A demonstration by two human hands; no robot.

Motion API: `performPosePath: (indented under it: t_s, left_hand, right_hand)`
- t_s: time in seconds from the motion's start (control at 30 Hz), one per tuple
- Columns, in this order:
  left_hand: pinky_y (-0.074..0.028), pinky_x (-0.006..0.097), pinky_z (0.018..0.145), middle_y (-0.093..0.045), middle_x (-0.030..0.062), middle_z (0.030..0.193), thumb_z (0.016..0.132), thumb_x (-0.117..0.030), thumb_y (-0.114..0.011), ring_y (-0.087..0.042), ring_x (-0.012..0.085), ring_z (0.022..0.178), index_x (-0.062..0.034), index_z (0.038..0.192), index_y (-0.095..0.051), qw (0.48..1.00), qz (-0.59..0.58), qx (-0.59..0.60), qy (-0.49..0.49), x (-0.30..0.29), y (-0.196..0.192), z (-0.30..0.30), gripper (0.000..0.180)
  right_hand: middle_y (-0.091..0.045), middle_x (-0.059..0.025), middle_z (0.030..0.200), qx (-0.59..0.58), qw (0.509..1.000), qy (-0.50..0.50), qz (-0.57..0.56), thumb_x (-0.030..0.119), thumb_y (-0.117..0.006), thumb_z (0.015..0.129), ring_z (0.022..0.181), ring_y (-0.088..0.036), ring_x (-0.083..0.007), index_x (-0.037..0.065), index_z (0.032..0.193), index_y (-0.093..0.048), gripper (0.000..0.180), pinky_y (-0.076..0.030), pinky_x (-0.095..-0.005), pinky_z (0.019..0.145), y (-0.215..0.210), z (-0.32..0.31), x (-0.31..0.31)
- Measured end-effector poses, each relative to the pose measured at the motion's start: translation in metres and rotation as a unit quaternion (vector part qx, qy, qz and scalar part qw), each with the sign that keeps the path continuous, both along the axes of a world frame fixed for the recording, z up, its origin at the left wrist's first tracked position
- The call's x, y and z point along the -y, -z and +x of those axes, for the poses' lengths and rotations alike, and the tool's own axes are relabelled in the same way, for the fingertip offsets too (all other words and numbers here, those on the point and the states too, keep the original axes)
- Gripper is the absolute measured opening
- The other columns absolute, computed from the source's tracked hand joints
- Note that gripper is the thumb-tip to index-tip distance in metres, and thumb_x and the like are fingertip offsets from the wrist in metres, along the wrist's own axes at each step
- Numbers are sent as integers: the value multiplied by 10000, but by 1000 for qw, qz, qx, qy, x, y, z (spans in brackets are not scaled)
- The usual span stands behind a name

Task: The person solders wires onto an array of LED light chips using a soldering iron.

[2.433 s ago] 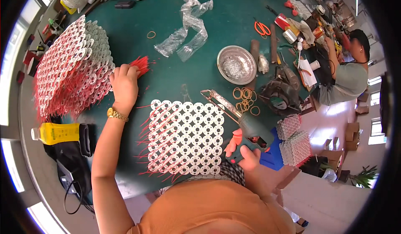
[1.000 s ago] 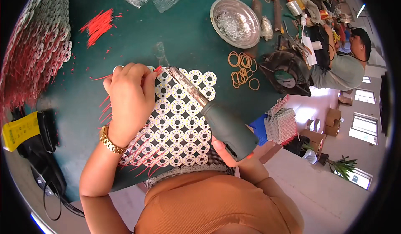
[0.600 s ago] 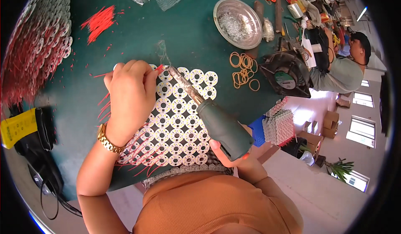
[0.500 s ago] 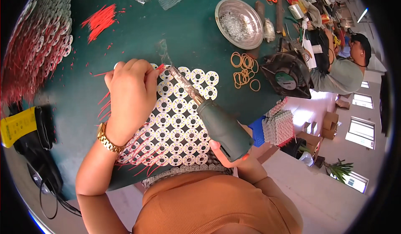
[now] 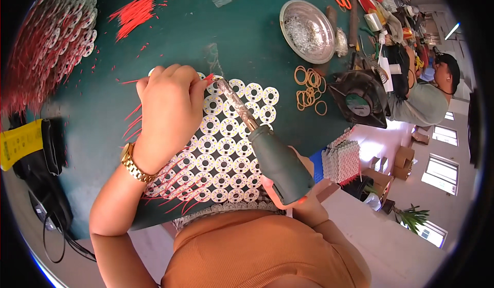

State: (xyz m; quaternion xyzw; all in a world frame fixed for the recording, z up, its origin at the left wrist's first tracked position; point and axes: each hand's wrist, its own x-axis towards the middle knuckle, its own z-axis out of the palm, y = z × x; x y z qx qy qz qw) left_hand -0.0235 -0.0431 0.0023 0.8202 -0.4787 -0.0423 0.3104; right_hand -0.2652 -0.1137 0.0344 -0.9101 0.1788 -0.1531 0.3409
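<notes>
A sheet of round white LED boards (image 5: pixel 226 145), joined in rows, lies on the green table (image 5: pixel 206 28) in front of me. Over its far left part my left hand (image 5: pixel 172 105) is closed, thumb and finger pinching a thin red wire (image 5: pixel 208 77) against a board in the far row. My right hand (image 5: pixel 275 193) grips the dark handle of a soldering iron (image 5: pixel 280 164). The iron's tip touches or nearly touches that board beside the wire's end, and thin smoke rises there. Red wires stick out from the boards along the sheet's left and near sides.
A pile of cut red wires (image 5: pixel 135 15) lies far left, near stacked wired boards (image 5: pixel 56 41). Right of the sheet are rubber bands (image 5: pixel 309 90), a metal bowl (image 5: pixel 307 31) and a black fan (image 5: pixel 357 100). A co-worker (image 5: pixel 424 95) sits beyond. A yellow-labelled black object (image 5: pixel 23 144) is at left.
The whole view has shifted slightly, so things on the table appear a little farther right. Both hands, the wire and the iron's tip keep about the same place on the sheet.
</notes>
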Motion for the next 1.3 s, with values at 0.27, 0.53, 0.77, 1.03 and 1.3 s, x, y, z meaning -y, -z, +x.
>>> performPosePath:
  t_s: [0.27, 0.53, 0.77, 1.03, 1.3]
  left_hand:
    - [-348, 391, 766, -612, 60, 764, 864, -116, -659, -541, 253, 773, -54, 780, -629, 1000, 0, 2, -7, -1, 1, 0, 109]
    - [-357, 400, 755, -611, 58, 754, 848, -114, -668, -546, 257, 773, -60, 781, -628, 1000, -14, 17, -9, -1, 4, 0, 95]
    - [-361, 400, 756, -620, 57, 764, 849, -118, -670, -554, 257, 775, -63, 785, -629, 1000, -8, 14, -3, -2, 4, 0, 94]
    - [-365, 398, 765, -632, 61, 776, 861, -147, -674, -567, 263, 789, -61, 814, -634, 1000, 6, 19, 15, -2, -1, 4, 106]
    - [-357, 381, 771, -630, 63, 757, 877, -156, -663, -568, 235, 772, -49, 798, -647, 1000, 1, -22, -7, -2, 1, 4, 134]
  right_hand:
    - [-695, -96, 818, -46, 997, 49, 50, 152, -732, 748, 683, -686, -268, 24, 1044, -618, 342, -537, -333, 628, -6, 3, -4]
    - [-650, -79, 806, -29, 999, 43, -2, 109, -678, 784, 658, -614, -242, 51, 927, -637, 160, -493, -334, 595, 1, 0, -8]
    - [-574, -65, 809, 19, 984, 123, 129, 263, -644, 905, 696, -552, -151, 6, 1142, -562, 359, -472, -312, 641, 33, -38, -17]
    - [-566, -70, 785, 49, 952, 148, 264, 314, -684, 880, 692, -551, -155, 22, 1249, -529, 496, -462, -295, 630, 20, -36, -11]
    - [-564, -56, 739, 55, 957, 126, 256, 238, -655, 894, 646, -536, -140, 36, 1074, -589, 278, -444, -288, 596, 14, -15, -12]
